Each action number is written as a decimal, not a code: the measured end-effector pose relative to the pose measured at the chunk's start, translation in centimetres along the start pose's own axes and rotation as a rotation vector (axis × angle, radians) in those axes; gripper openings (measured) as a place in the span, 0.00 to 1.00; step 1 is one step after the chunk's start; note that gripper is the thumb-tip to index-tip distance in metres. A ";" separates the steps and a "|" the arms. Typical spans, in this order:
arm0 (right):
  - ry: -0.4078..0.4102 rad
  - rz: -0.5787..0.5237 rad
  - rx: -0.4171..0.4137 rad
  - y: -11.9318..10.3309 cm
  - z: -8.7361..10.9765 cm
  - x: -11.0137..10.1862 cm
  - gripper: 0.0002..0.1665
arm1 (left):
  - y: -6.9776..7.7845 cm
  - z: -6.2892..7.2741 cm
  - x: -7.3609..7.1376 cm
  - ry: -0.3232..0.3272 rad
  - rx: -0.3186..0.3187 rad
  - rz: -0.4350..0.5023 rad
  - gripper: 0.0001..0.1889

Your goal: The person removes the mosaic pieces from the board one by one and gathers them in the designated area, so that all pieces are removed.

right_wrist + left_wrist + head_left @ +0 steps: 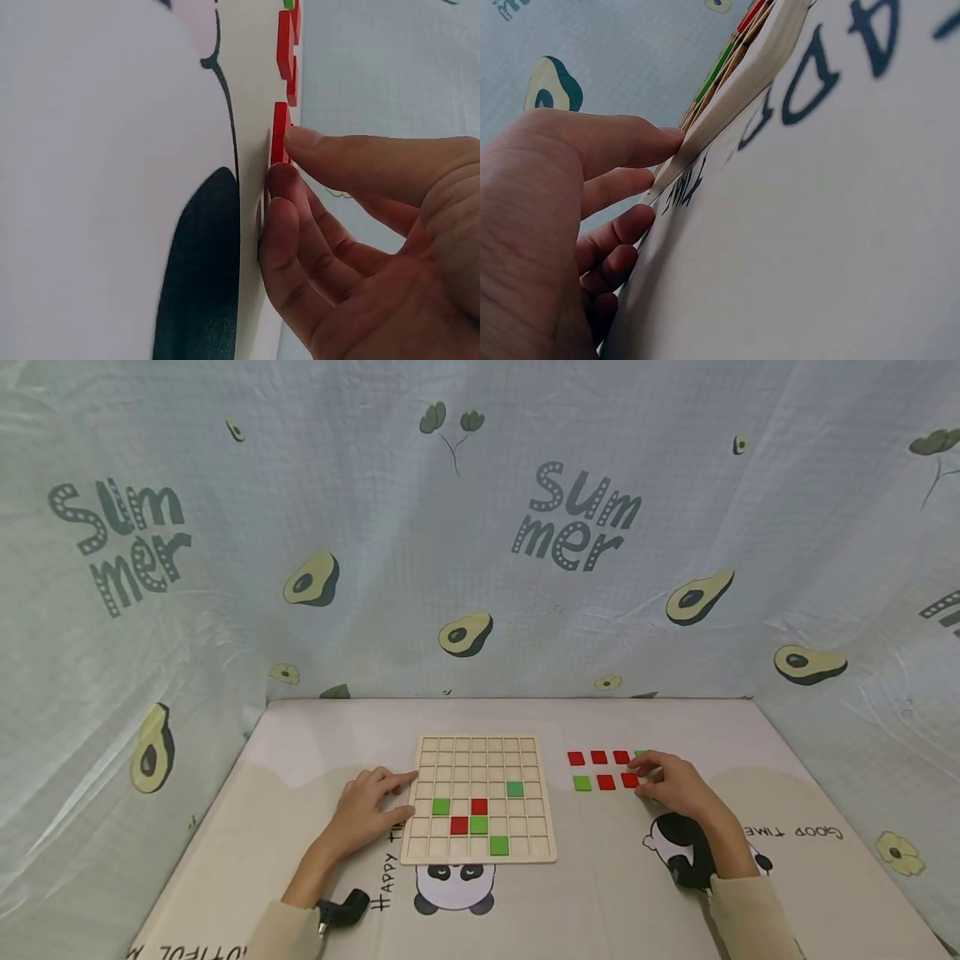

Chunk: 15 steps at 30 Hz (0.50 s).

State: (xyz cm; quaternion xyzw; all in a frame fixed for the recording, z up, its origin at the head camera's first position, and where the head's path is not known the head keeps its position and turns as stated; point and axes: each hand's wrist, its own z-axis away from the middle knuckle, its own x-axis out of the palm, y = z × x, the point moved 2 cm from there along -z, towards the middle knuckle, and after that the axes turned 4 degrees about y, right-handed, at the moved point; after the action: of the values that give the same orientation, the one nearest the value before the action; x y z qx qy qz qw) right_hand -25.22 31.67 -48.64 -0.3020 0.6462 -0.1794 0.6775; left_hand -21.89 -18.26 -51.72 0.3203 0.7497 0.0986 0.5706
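My left hand (365, 806) rests by the left side of a wooden grid board (442, 760), with the thumb and a fingertip against its edge. On the board lie several red and green square tiles, among them a red tile (479, 807) and a green tile (441, 807). My right hand (672, 781) is over the right end of two rows of loose tiles. Its thumb and fingertip pinch a red tile (279, 131) at the end of the nearer row. A green tile (641, 752) in the far row is partly hidden behind that hand.
Loose tiles beside the board include a green tile (582, 783) and a red tile (575, 758). The tablecloth (600, 893) carries panda prints and lettering. A hanging sheet (390, 527) with avocado prints surrounds the table at the back and sides.
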 end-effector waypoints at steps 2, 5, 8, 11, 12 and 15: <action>0.002 -0.014 0.005 -0.1 0.1 0.0 0.20 | 0.0 0.0 0.0 0.000 0.003 0.003 0.27; 0.008 -0.034 0.005 -0.5 0.2 -0.1 0.20 | 0.1 0.0 0.0 0.001 0.007 0.005 0.27; 0.012 -0.048 -0.006 -0.8 0.1 -0.2 0.19 | 0.2 0.0 0.0 0.001 0.009 0.003 0.28; 0.011 -0.068 -0.013 -1.3 0.0 -0.2 0.18 | 0.2 0.1 -0.1 0.002 0.008 0.000 0.28; 0.009 -0.075 -0.016 -1.5 0.0 -0.2 0.18 | 0.2 0.1 -0.1 0.003 0.010 -0.001 0.28; 0.009 -0.095 -0.025 -2.0 -0.2 -0.1 0.18 | 0.3 0.1 -0.1 0.003 0.012 0.001 0.28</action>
State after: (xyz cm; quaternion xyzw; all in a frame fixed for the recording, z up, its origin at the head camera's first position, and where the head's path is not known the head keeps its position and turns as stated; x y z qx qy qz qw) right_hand -25.09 30.17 -47.29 -0.3401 0.6363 -0.2046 0.6615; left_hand -21.71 -18.15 -51.53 0.3238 0.7509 0.0948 0.5677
